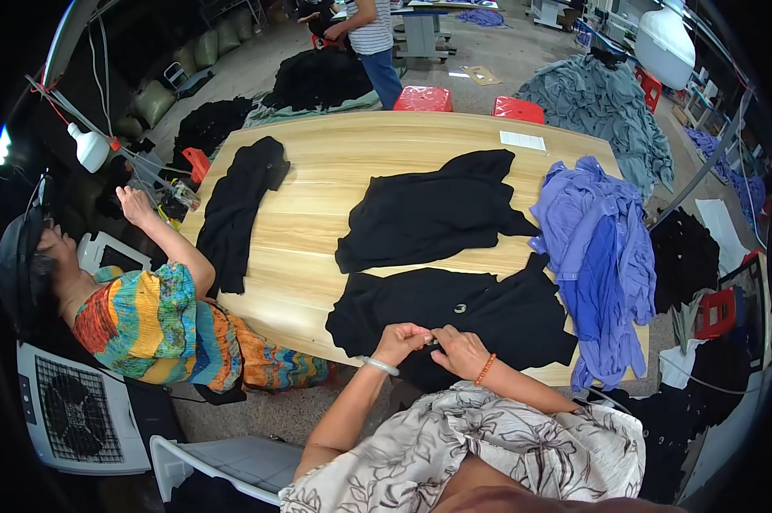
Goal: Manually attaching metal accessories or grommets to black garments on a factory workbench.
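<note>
Over the near edge of a black garment [514,312], my left hand [399,344] and my right hand [463,352] meet with fingertips pinched together. Something tiny and pale shows between them, too small to name. Both hands are closed. A round, light-rimmed piece [460,308] lies on the black cloth just beyond my right hand. Behind this garment a second black garment [424,209] is spread flat. A pile of violet-blue garments [595,248] lies to the right, touching the near black garment's side.
A co-worker [159,316] in a patterned outfit sits at the table's left, beside another black garment [236,214]. The wooden table [305,231] carries a white card [522,140] at its far edge. Red stools [424,99] stand behind it. Grey-green cloth [604,103] is heaped on the floor.
</note>
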Available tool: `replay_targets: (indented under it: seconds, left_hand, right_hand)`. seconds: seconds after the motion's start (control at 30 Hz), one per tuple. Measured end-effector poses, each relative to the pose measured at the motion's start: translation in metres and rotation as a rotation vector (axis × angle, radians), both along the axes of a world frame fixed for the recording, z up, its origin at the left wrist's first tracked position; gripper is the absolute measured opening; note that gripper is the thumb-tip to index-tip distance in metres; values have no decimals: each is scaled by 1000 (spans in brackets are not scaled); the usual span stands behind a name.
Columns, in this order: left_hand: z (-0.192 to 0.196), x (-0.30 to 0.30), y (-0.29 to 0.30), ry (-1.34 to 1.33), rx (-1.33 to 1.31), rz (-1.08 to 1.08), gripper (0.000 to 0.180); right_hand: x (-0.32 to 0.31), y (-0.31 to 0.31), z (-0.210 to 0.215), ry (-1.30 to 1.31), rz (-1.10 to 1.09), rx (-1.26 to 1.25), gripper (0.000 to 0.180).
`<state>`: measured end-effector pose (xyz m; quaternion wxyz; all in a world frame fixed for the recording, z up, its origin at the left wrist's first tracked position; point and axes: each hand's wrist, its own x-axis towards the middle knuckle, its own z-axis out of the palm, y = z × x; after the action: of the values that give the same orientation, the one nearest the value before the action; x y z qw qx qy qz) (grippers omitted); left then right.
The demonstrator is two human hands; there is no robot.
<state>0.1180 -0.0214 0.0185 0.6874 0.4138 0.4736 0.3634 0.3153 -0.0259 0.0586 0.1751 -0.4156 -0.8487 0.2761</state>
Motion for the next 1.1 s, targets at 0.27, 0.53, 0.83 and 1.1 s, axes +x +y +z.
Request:
replay_targets:
  seconds: [0.27, 0.53, 0.83, 1.1]
  left_hand:
    - [22, 6, -18, 604, 686, -14, 23]
    - [18, 7, -34, 588, 610, -31, 21]
    - [12, 5, -34, 460, 678, -29, 12]
    - [10, -21, -56, 836, 478, -100, 17]
  right_hand:
    - [4, 15, 1, -2, 69, -97, 30]
    - [6, -4, -4, 42, 13, -72, 25]
    - [12, -6, 5, 128, 94, -23, 17]
    - [55, -29, 13, -182, 1, -64, 14]
